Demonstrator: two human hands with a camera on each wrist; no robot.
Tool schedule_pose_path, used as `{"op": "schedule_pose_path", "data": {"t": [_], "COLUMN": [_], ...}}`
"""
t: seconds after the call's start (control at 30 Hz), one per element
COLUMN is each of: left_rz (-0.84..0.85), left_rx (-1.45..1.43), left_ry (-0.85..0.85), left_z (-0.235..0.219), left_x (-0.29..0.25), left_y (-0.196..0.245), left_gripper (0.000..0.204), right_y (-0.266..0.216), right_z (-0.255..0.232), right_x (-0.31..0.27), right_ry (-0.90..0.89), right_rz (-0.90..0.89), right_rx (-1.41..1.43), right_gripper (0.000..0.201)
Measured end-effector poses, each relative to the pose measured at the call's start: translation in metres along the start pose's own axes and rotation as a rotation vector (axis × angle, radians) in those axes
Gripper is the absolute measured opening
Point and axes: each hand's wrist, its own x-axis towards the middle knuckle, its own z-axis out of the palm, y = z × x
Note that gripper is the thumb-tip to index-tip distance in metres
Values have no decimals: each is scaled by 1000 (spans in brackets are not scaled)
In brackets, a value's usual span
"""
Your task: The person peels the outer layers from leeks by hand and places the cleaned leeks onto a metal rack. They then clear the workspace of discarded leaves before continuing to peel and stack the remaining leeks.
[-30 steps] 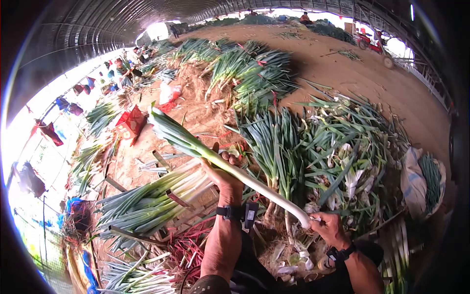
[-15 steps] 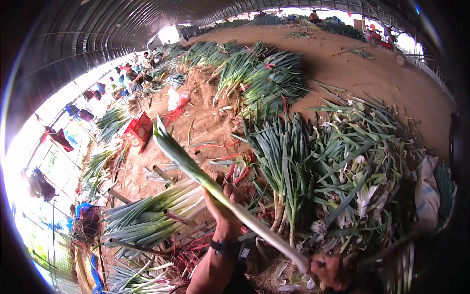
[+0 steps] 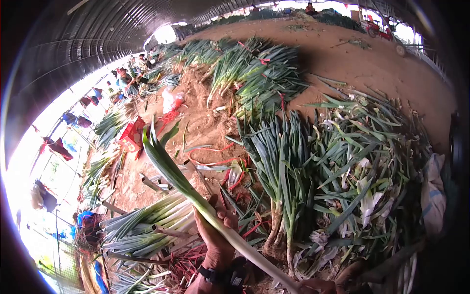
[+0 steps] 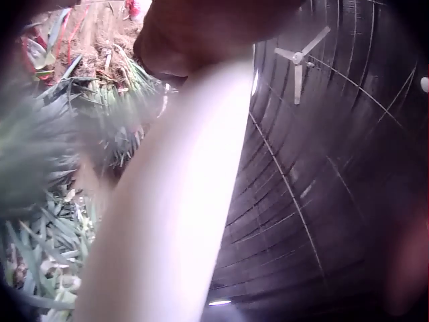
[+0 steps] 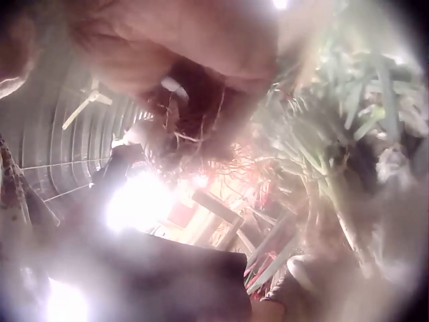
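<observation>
A long green onion with a thick white stalk and green leaves slants across the head view. My left hand grips it around mid-length, fingers showing past the stalk. The white stalk fills the middle of the left wrist view. At the lower edge of the head view, my right hand is at the root end, partly cut off. In the right wrist view, curled fingers pinch there, with thin roots hanging below. To the left, peeled green onions lie side by side on a rack.
Unpeeled green onions stand just beyond the right hand. A heap of stripped leaves spreads at the right, beside a white sack. Bundles lie farther back on bare soil. Rack bars poke up near the left hand.
The root end and my right hand have moved down to the lower edge of the head view. My left hand keeps its grip and has come slightly lower.
</observation>
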Motion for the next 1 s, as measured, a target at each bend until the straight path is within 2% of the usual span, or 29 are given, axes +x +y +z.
{"op": "schedule_pose_path", "data": {"t": [0.07,0.1,0.13,0.17,0.2,0.23,0.27,0.3,0.33,0.37,0.4,0.43,0.47,0.53,0.6,0.63,0.73,0.77,0.8,0.87,0.9,1.0], "left_rz": [39,71,55,69,78,-6,-108,-167,-195,-205,-212,-225,-221,-256,-345,-341,-415,-419,-417,-417,-399,-413], "left_rx": [-11,39,-60,-21,27,-80,-186,-108,-115,-69,-33,-53,-83,-141,-239,-221,-408,-417,-416,-412,-364,-333], "left_ry": [15,-58,-22,10,43,-103,-243,-298,-242,-234,-232,-297,-328,-253,-470,-479,-683,-707,-718,-732,-705,-795], "left_z": [-3,-11,-14,-17,-21,-26,-30,-33,-31,-32,-32,-44,-37,-40,-40,-40,-36,-30,-26,-28,-29,-32], "left_x": [-16,-20,-21,-25,-29,-25,-21,-23,-25,-37,-46,-32,-36,-29,-21,-18,-4,-8,-8,-7,-5,-4], "left_y": [9,13,17,18,18,17,13,9,1,-1,-1,-4,-3,-6,-4,-4,0,5,7,7,6,3], "left_gripper": [51,51,52,54,56,54,52,50,49,49,49,51,50,47,45,42,38,35,35,35,35,34], "right_y": [-25,6,40,31,12,13,-9,8,23,36,61,50,50,35,6,0,30,66,63,55,94,93], "right_z": [0,3,9,23,18,23,20,19,11,9,2,3,8,17,18,17,-3,-16,-21,-35,-46,-47], "right_x": [-13,-25,-32,-29,-28,-26,-30,-25,-23,-26,-25,-32,-35,-42,-49,-51,-37,-26,-28,-40,-30,-22], "right_ry": [19,95,165,376,308,359,425,514,608,708,690,700,696,680,689,709,750,764,734,652,647,501], "right_rz": [-88,-101,-100,-188,-288,-279,-302,-294,-368,-408,-345,-369,-324,-368,-218,-93,-62,-96,125,92,-256,-348], "right_rx": [-65,-90,-113,-145,-275,-228,-385,-293,-483,-507,-487,-443,-372,-380,-325,-321,-259,-263,-56,-659,-799,-901], "right_gripper": [24,24,24,18,11,12,13,16,16,16,18,18,18,19,20,22,25,28,31,34,39,45]}}
